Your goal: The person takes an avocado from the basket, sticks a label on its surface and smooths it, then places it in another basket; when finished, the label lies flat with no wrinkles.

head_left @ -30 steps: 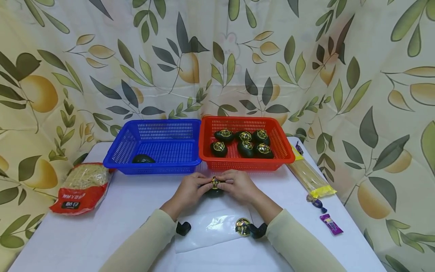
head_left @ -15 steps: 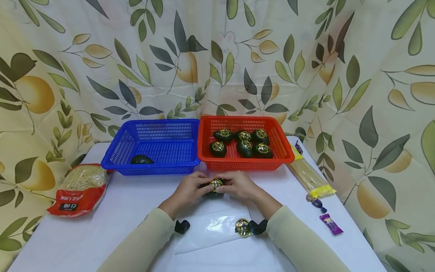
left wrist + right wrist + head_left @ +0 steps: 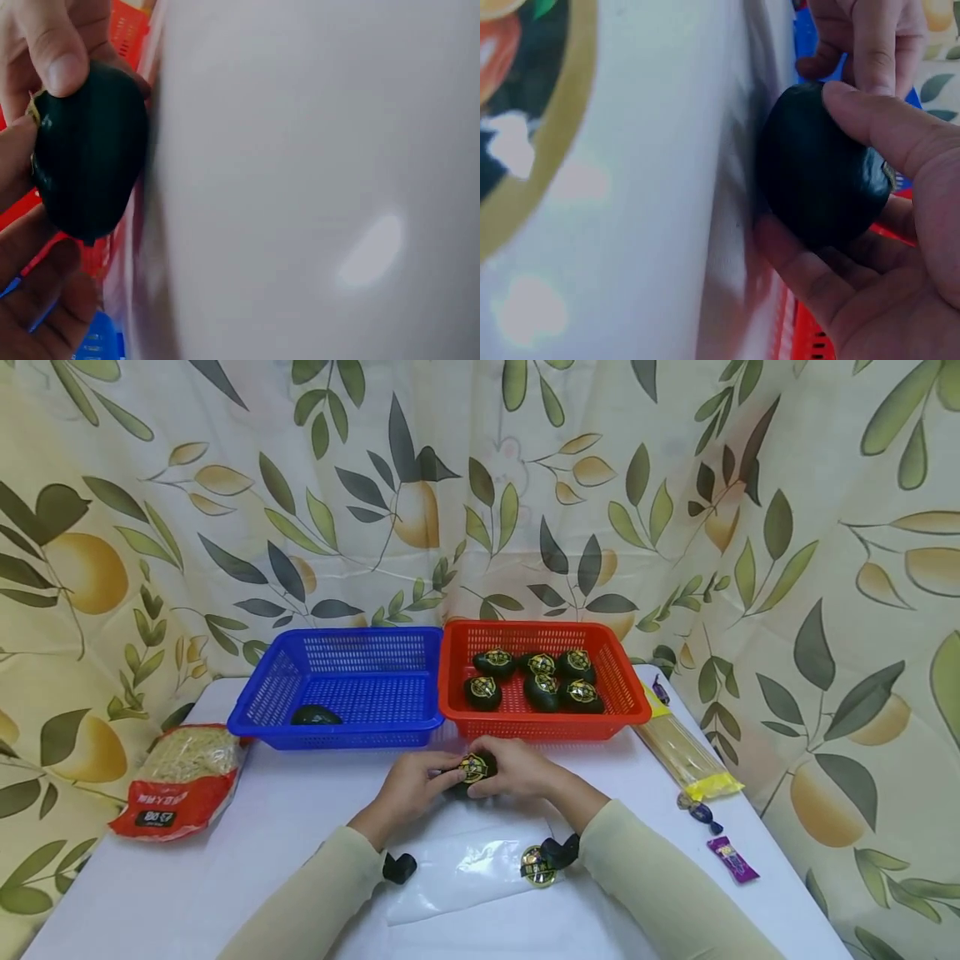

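A dark green avocado [image 3: 486, 762] is held low over the table, with a round black-and-gold sticker [image 3: 473, 768] on its upper face. My right hand [image 3: 517, 768] grips it from the right; in the right wrist view its thumb [image 3: 877, 124] lies over the avocado [image 3: 817, 165] with fingers underneath. From the left, my left hand [image 3: 412, 785] touches the sticker's edge with its thumb. In the left wrist view the left fingers [image 3: 37, 300] bend loosely below the avocado's tip. Beneath both hands lies a glossy sheet [image 3: 457, 877] carrying another round sticker [image 3: 537, 866].
Behind the hands stand a blue basket [image 3: 337, 739] with one dark avocado [image 3: 315, 715] and a red basket [image 3: 532, 727] with several stickered avocados. A red noodle bag [image 3: 176, 785] lies left; a yellow-ended pack of sticks [image 3: 686, 752] and wrapped candies [image 3: 732, 860] lie right.
My right hand has moved from the sticker to a firmer grip on the avocado's right side. The sticker now lies flatter and shows more fully, with my left thumb at its left edge.
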### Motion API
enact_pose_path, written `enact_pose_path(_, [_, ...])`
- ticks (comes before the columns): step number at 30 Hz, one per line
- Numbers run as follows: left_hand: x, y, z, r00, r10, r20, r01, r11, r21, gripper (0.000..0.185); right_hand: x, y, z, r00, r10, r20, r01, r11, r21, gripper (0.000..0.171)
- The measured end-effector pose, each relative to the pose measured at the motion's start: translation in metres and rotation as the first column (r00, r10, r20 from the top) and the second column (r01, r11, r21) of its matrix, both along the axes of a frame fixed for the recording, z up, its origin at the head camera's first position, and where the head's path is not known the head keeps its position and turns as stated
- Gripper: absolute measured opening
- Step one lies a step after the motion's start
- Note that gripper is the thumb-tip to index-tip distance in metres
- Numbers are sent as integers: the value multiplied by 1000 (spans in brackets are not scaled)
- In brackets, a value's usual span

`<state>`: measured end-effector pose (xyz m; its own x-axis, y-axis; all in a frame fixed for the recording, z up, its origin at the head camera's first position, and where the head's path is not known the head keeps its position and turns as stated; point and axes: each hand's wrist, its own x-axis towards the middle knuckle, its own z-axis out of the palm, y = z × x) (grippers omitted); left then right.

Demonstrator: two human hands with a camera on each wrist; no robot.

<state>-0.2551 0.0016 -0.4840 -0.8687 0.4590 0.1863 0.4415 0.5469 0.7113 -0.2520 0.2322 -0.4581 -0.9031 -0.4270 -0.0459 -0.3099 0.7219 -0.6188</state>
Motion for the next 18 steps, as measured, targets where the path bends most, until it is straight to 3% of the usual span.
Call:
enact_pose_path(2, [1, -1, -1, 999, 7, -41, -7, 1000, -6, 18, 1, 5, 2, 1000, 4, 11, -4, 1000, 7, 62])
enact_pose_path(5, [2, -2, 0, 999, 15, -33, -16, 999, -34, 8, 6, 18, 10, 999, -7, 54, 7, 1000, -4, 61])
enact_pose_path(8, [1, -2, 3, 998, 18, 65, -17, 1000, -13, 9, 12, 35, 27, 993, -18, 118, 23, 999, -42, 54])
enact_pose_path(10, [-2, 0, 4, 983, 23, 182, -32, 998, 47, 11, 15, 46, 43, 987, -7, 160, 19, 997, -68, 50])
enact_pose_path(12, [-6, 4, 7, 952, 17, 306, -64, 988, 144, 16, 16, 56, 61, 983, 0, 182, 15, 997, -80, 49])
enact_pose_path(14, [-9, 10, 10, 909, 8, 416, -118, 964, 240, 23, 13, 65, 79, 983, 2, 186, 14, 996, -86, 51])
enact_pose_path(18, [-9, 26, 19, 818, -53, 573, -239, 874, 422, 39, -3, 77, 109, 985, -27, 169, 42, 996, -83, 54])
